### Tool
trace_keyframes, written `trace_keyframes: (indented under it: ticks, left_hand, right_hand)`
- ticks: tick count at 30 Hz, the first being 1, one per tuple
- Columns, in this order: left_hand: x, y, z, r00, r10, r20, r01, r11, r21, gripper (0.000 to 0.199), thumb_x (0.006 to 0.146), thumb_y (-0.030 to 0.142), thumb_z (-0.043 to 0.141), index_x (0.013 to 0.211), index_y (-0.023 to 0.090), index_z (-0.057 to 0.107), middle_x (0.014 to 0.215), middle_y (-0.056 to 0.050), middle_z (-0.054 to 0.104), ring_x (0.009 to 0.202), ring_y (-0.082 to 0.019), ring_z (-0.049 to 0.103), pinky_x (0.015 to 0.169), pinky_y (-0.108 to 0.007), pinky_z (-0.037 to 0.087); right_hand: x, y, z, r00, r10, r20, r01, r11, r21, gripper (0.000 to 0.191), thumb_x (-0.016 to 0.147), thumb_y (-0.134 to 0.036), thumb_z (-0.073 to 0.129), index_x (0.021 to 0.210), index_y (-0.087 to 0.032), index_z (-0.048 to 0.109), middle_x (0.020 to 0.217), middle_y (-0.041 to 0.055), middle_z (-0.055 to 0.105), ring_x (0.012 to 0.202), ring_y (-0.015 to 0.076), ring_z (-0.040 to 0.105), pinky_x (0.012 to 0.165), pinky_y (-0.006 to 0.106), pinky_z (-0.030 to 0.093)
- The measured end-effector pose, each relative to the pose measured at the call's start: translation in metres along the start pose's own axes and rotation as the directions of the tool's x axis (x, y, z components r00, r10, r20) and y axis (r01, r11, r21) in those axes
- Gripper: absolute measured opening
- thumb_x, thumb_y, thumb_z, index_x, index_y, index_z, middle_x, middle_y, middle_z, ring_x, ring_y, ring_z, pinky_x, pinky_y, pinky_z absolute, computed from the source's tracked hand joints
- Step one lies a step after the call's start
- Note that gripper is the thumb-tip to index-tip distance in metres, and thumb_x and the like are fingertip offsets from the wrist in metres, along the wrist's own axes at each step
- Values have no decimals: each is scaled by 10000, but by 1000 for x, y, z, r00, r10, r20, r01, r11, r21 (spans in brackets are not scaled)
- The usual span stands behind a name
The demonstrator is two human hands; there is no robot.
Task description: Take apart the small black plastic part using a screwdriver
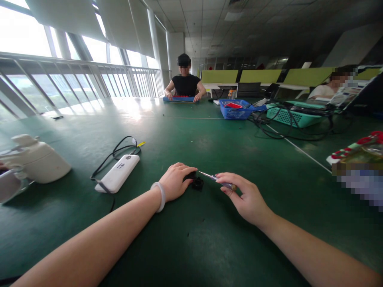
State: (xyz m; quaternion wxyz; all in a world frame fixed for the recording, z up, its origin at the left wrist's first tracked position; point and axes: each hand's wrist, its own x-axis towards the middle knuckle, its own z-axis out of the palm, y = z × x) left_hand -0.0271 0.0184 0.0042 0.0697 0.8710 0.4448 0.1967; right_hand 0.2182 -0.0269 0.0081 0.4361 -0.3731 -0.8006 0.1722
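My left hand (175, 181), with a pale bangle (162, 197) at its wrist, rests on the green table. Its thumb and fingers are closed on a small black part (197, 183) lying on the tabletop; the fingers hide some of it, and I cannot make out what kind of part it is. In my right hand (248, 197) is a slim screwdriver (220, 180), pinched by its handle between thumb and fingers. The shaft points left, and its tip is close above the black part. Whether the tip touches it, I cannot tell.
On the left lie a white power bank-like device (119, 173) with a black cable (104, 161) and a white bottle-shaped container (38, 159). A blue basket (235, 111), a teal basket (295, 115) and tangled cables are at back right. Across the green table (143, 127) sits another person (184, 83).
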Motion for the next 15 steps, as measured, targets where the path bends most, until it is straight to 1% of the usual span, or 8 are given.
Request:
trace_keyframes:
  ticks: [4,8,11,13,15]
  left_hand:
    - [0,-2,2,999,-34,-7,34,999,-28,291,843,181,571,1129,223,596,1077,-64,661,1070,-243,551,971,-409,436]
    - [-2,-3,4,999,-38,-17,36,996,-77,299,814,114,546,1097,211,559,1076,-68,635,1054,-237,564,956,-399,455]
    - [-3,-2,4,1000,-9,-5,8,995,-101,346,791,67,507,1101,218,539,1092,-50,631,1049,-236,579,945,-389,465]
    - [-4,0,3,1000,19,3,-19,993,-114,406,795,27,446,1133,235,530,1134,-28,622,1082,-222,573,971,-370,450]
    - [-5,2,0,998,55,10,-53,991,-124,508,800,-24,359,1186,266,517,1197,10,604,1140,-196,548,1017,-337,412]
  right_hand:
    - [0,0,0,1000,1,-3,-1,1000,-5,212,856,-150,563,1016,-255,655,1086,39,698,1002,205,667,842,370,580]
    - [-1,1,-1,1000,-2,4,2,1000,-10,203,861,-153,559,1011,-253,652,1083,41,698,1001,206,666,847,371,578]
    - [-1,2,-1,1000,-6,9,6,1000,-8,207,863,-152,558,1012,-263,648,1086,32,696,1007,207,663,852,371,577]
    - [0,2,-1,1000,-13,7,13,1000,-7,212,863,-151,557,1017,-268,645,1087,29,695,1010,206,661,856,367,574]
    - [0,1,0,1000,-22,0,22,1000,-6,218,864,-151,554,1023,-274,640,1087,27,694,1013,205,657,861,360,571]
